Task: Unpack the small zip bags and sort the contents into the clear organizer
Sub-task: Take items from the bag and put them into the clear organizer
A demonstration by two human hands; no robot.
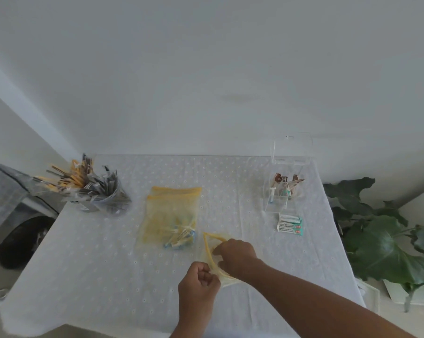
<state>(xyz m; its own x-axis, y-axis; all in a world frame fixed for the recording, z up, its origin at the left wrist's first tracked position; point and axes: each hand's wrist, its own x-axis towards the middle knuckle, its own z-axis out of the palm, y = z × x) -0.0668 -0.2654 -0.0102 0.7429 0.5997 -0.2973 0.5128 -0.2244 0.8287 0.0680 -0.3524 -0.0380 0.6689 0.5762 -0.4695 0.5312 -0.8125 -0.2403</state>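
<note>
Hands met over one yellow-rimmed zip bag (212,252) near the front edge of the tabletop (108,264). Our left hand (198,280) was clenched on the bag's near rim, and our right hand (235,254) pinched the far side of its mouth, so the opening stood apart between them. We could not tell what remained inside; the film was too thin and blurred.

We judged the step to be emptying this bag. To do it well, we needed to keep the left grip firm on the rim while the right fingers reached in, drawing the pieces out without tearing the seal or spilling them across the cloth.

Two more zip bags (172,211) lay overlapped at the middle of the tabletop, small blue-and-white packets showing in their lower part. The clear organizer (283,191) stood toward the far right corner, lid raised, with brown packets and small tubes already in its compartments. Some green-and-white sachets (290,224) lay just in front of it. A cup of stick packets (94,191) sat at the far left corner.
</note>
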